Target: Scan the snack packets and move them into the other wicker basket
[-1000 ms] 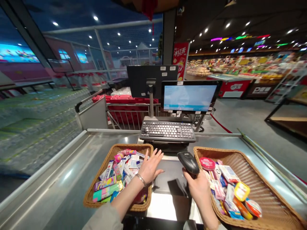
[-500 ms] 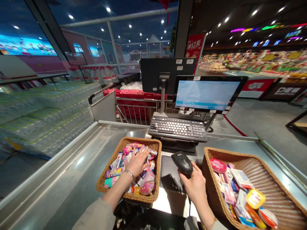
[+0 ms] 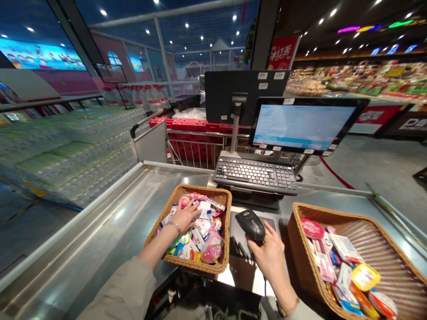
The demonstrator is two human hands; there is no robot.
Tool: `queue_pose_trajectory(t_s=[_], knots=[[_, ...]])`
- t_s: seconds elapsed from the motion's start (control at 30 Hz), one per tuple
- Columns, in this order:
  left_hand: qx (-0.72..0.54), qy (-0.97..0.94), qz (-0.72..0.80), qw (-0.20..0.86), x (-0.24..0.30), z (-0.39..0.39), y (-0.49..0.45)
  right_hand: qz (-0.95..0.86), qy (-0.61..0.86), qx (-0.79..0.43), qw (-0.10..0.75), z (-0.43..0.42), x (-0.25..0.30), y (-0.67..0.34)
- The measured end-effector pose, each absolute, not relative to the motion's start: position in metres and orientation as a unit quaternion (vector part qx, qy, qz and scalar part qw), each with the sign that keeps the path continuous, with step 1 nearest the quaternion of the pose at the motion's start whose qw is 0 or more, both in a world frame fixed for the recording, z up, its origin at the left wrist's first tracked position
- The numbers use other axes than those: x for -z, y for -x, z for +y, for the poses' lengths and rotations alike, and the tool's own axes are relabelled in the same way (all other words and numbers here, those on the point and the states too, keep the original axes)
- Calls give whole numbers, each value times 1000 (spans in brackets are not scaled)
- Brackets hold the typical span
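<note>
My left hand (image 3: 184,218) is over the left wicker basket (image 3: 228,231), its fingers apart on the small snack packets (image 3: 202,226) and gripping none that I can see. By its fingertips is a pink round wrapped sweet (image 3: 185,202). Lower in the same basket lies a pink packaged toy-like item (image 3: 211,253). My right hand (image 3: 271,251) is wrapped round a black barcode scanner (image 3: 251,223), held above the grey pad between the two baskets. The right wicker basket (image 3: 302,258) holds a pink round tub (image 3: 312,229), a yellow-lidded tub (image 3: 366,276) and several packets.
Behind the baskets are a black keyboard (image 3: 256,174) and a lit screen (image 3: 303,126), with a second monitor (image 3: 245,95) seen from its back. The steel counter (image 3: 133,200) has a raised rim. A trolley (image 3: 196,142) stands beyond it, and stacked bottle packs (image 3: 83,155) are at left.
My left hand has shifted left across the packets, and its fingers bend more. The scanner stays in my right hand, tilted slightly differently. The view has turned a little left.
</note>
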State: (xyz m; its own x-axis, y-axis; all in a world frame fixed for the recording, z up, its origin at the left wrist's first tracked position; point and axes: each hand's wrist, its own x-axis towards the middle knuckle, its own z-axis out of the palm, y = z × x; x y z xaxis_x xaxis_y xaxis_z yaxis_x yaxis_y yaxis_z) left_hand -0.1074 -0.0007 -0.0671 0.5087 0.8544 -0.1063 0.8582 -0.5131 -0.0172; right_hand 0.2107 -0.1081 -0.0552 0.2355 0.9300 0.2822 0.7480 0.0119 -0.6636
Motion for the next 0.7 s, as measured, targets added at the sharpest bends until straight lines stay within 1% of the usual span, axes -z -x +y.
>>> queue_pose_trajectory(t_s=[0.23, 0.53, 0.7], knots=[[79, -882, 463, 36, 68, 1, 99, -617, 688, -137, 356, -110, 52, -201], [81, -882, 463, 40, 74, 3, 98, -616, 692, -131, 352, -114, 54, -196], [75, -895, 437, 48, 78, 8, 97, -614, 692, -135, 355, -114, 54, -196]])
